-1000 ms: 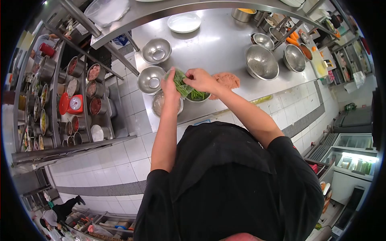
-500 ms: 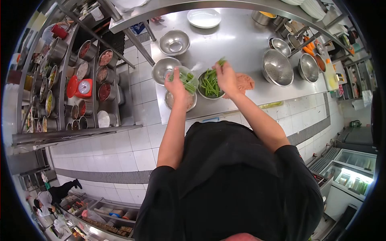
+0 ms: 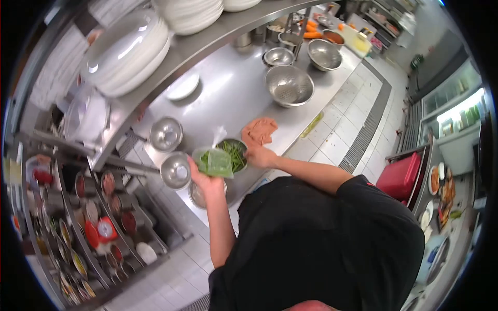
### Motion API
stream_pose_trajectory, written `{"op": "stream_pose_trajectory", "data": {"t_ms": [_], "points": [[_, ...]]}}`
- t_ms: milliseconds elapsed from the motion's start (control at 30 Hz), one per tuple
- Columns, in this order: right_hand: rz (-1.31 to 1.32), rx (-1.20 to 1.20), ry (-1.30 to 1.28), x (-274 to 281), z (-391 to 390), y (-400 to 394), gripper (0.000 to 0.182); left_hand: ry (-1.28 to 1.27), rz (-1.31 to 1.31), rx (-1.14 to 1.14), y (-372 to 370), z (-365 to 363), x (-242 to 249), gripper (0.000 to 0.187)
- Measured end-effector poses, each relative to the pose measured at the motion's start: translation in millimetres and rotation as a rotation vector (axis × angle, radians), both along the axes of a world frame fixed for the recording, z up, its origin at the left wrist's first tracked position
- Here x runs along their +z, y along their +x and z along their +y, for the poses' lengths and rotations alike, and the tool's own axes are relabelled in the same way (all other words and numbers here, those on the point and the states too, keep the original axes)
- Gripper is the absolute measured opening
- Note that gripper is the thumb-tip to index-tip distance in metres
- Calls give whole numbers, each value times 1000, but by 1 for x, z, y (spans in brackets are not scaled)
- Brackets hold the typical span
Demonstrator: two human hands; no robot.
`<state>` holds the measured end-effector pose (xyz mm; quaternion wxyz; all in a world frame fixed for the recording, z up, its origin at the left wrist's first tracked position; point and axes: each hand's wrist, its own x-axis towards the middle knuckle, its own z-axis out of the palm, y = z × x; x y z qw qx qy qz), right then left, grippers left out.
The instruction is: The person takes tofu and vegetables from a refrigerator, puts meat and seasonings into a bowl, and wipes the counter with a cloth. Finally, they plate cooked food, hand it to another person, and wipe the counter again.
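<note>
My left hand [image 3: 206, 180] is closed around a clear plastic bag [image 3: 217, 163] with cut green beans inside. The bag tilts over the left side of a metal bowl and hides part of it. More green beans [image 3: 236, 155] fill that bowl. At the bowl's right rim is my right hand [image 3: 259, 155], its fingertips down by the beans and partly hidden, so their grip does not show. A crumpled peach-coloured cloth [image 3: 261, 129] lies on the steel table just beyond my right hand.
Two metal bowls, one far [image 3: 166, 134] and one near [image 3: 175, 170], stand left of the bag. Another bowl [image 3: 199, 194] sits partly under my left wrist. A perforated colander [image 3: 289, 87] is farther right. Overhead, a steel shelf [image 3: 202, 44] carries stacked white plates [image 3: 127, 52].
My right hand has come down from above the bowl, where it held some green beans, to the bowl's right rim. The bag has shifted over the bowl's edge. My view has turned.
</note>
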<state>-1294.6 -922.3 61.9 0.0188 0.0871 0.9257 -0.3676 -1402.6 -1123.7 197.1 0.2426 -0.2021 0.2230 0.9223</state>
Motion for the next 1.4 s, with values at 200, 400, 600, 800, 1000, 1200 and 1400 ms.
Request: {"op": "stream_pose_trajectory", "data": {"t_ms": [200,400,600,800,1000,1200,1400], "points": [[-11,52,93,19,4,5,27,102,5,-162,14,6,14,47],[239,142,31,90,69,68,25,178,-26,-244,27,43,25,55],[457,-310,211,160,194,161,28,371,180,-503,38,150,117,48],[558,-571,299,188,410,180,29,77,594,-333,51,362,209,47],[551,-658,445,189,639,176,30,150,617,-135,0,598,251,45],[527,-769,286,163,801,138,25,-596,888,266,17,733,219,79],[467,-752,299,105,943,35,21,-1957,1726,1025,0,749,171,59]]}}
